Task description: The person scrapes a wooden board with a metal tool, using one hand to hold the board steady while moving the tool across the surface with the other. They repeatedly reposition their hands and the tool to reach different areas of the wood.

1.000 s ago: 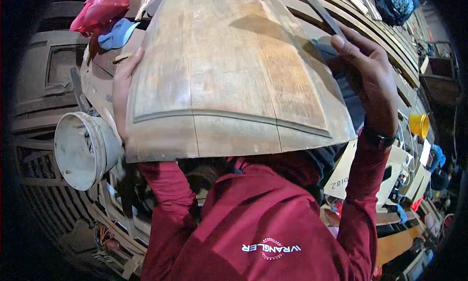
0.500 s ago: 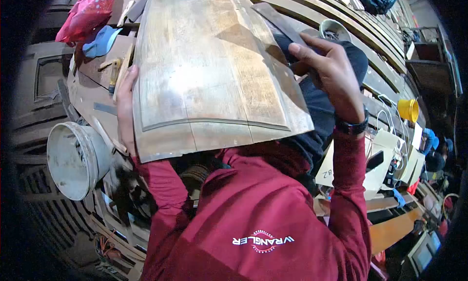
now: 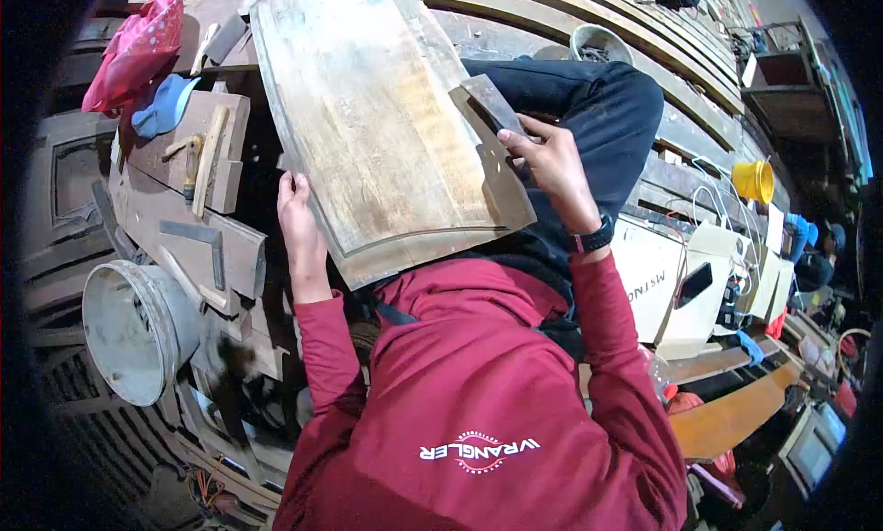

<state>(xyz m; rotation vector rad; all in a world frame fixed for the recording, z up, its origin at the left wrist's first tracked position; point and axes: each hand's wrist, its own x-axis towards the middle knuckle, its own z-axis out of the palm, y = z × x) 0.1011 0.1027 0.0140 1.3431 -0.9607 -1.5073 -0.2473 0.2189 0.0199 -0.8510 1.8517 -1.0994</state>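
Note:
A wooden panel [image 3: 377, 117] with a raised field and a curved lower end lies slanted across my lap. Along its left edge my left hand [image 3: 299, 218] grips it, fingers bent over the side. My right hand [image 3: 556, 167] is beside the panel's right edge, pinching a flat dark metal strip [image 3: 492, 103] between thumb and fingers. The strip overlaps the panel's right border in this view. My folded leg [image 3: 598, 108] in dark trousers is to the right, beneath that hand.
At left are a workbench block with a try square [image 3: 216, 246], a brush [image 3: 191, 167], a blue cloth [image 3: 164, 106] and a large white bucket [image 3: 175, 310]. A small pail [image 3: 602, 45] stands on the slats. Cardboard [image 3: 704, 296] and a yellow bucket [image 3: 754, 181] are at right.
The panel has dropped lower and farther from my chest, turning to slant. My right hand has come down and left with the strip; my left hand has shifted right.

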